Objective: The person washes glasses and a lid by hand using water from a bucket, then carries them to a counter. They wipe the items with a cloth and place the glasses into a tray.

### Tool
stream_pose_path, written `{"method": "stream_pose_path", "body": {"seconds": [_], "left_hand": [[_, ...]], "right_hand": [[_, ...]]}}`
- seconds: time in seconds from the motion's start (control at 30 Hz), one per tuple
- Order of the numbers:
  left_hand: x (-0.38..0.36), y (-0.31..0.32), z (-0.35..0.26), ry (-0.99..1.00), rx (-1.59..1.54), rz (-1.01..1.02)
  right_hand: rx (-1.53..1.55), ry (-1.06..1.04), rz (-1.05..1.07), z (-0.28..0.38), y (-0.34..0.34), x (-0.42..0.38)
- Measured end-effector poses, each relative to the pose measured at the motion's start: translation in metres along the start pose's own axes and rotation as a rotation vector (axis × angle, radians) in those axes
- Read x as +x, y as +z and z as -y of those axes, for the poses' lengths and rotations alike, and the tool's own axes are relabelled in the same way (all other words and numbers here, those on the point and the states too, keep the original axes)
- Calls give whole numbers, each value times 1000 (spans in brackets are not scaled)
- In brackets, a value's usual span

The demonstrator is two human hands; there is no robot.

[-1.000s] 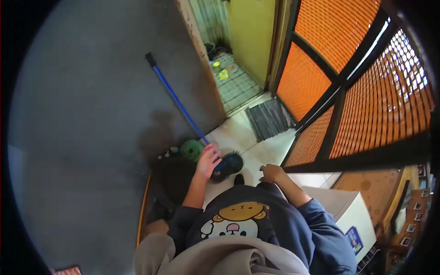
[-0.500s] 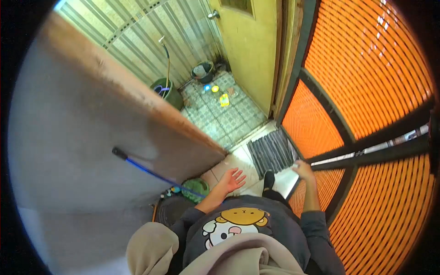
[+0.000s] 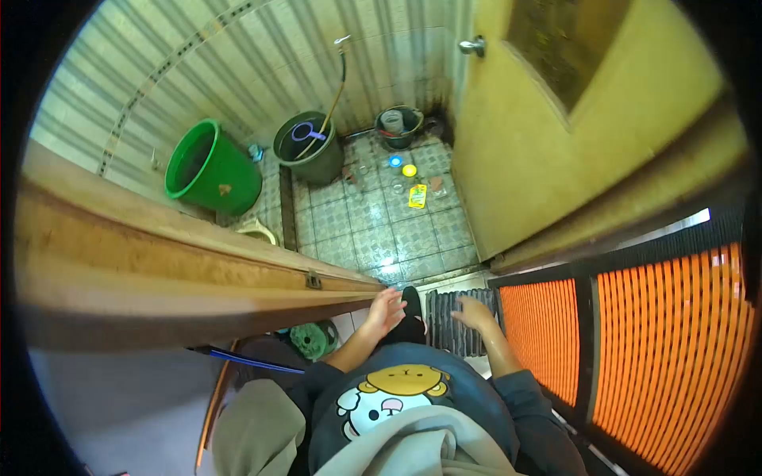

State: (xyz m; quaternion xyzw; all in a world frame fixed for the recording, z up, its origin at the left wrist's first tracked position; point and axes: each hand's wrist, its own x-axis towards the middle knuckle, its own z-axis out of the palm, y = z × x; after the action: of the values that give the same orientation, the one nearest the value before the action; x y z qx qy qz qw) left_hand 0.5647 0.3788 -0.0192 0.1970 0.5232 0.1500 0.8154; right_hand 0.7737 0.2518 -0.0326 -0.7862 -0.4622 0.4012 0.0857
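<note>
My left hand [image 3: 386, 311] hangs open and holds nothing, right beside the end of the wooden door frame [image 3: 198, 262]. Level with it, my right hand [image 3: 475, 312] is loosely curled over the dark striped doormat [image 3: 448, 317], empty as far as I can see. My dark-shod foot [image 3: 410, 316] is stepping between the two hands at the threshold. Behind my left arm a blue-handled mop [image 3: 246, 361] leans against the wall, with a green scrubber [image 3: 311, 339] next to it.
Ahead lies a tiled bathroom floor [image 3: 373, 222] with a bright green bucket [image 3: 210, 168], a dark green bucket [image 3: 311, 148] with a hose, a small pail [image 3: 397, 125] and small bottles. A yellow door [image 3: 556, 119] stands open on the right; an orange grille [image 3: 675, 349] borders my right side.
I have walked forward to the bathroom doorway. My left hand, which was on the mop handle a second ago, is off it; the mop now lies behind my left arm.
</note>
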Motion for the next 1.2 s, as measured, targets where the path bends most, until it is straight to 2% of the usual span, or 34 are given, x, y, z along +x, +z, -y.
{"method": "stream_pose_path", "body": {"seconds": [0.03,0.1,0.13,0.17,0.2,0.23,0.27,0.3,0.37,0.4,0.47,0.5,0.53,0.6,0.67,0.7,0.73,0.77,0.8,0.83,0.87,0.93,0.97,1.03,1.07,1.1,1.17,1.2], "left_hand": [[4,4,-16,9,-38,-6],[9,19,-37,132,126,-106],[11,26,-47,180,83,-122],[15,32,-55,176,58,-134],[17,40,-63,270,51,-154],[19,46,-72,363,55,-173],[18,49,-78,435,62,-201],[20,46,-84,428,68,-206],[27,38,-93,676,69,-318],[29,26,-101,724,8,-373],[47,11,-100,863,40,-689],[60,-1,-96,862,3,-729],[56,5,-110,697,-135,-764],[74,-4,-127,623,-256,-874],[109,-6,-141,643,-385,-964],[124,-5,-156,554,-383,-929],[136,-13,-166,452,-349,-890],[179,-43,-148,455,-279,-830],[166,-12,-182,315,-225,-811],[174,-1,-207,211,-171,-799],[196,-8,-214,218,-165,-773],[239,-21,-231,391,16,-679],[254,-24,-239,361,30,-668],[267,-13,-273,352,630,-873],[282,-16,-277,438,695,-885],[295,-23,-281,425,702,-856],[342,-36,-288,430,799,-778],[374,-50,-292,362,794,-754]], "right_hand": [[-43,-27,20,26,-19,18],[-130,-71,-2,67,-43,48],[-159,-80,24,81,-51,63],[-102,-185,6,95,-57,80],[-36,-285,-13,105,-64,94],[-39,-285,3,111,-72,108],[-83,-309,100,114,-78,123],[-122,-332,195,116,-84,138],[-183,-276,290,118,-105,166],[-226,-246,305,112,-106,186],[-393,-216,334,104,-121,225],[-430,-241,357,104,-129,245],[-520,-204,436,107,-141,267],[-664,-218,523,121,-162,316],[-548,-395,441,137,-190,362],[-457,-463,391,149,-203,381],[-494,-623,269,157,-214,399],[-432,-529,295,175,-234,407],[-293,-495,321,164,-233,438],[-338,-479,261,148,-225,467],[-341,-454,224,127,-211,495],[-475,-285,296,128,-224,519],[-466,-255,311,122,-223,529],[-409,-268,285,113,-218,549],[-303,-249,334,96,-205,566],[-302,-217,334,92,-194,572],[-502,-277,357,89,-178,604],[-519,-267,325,92,-174,639]]}}
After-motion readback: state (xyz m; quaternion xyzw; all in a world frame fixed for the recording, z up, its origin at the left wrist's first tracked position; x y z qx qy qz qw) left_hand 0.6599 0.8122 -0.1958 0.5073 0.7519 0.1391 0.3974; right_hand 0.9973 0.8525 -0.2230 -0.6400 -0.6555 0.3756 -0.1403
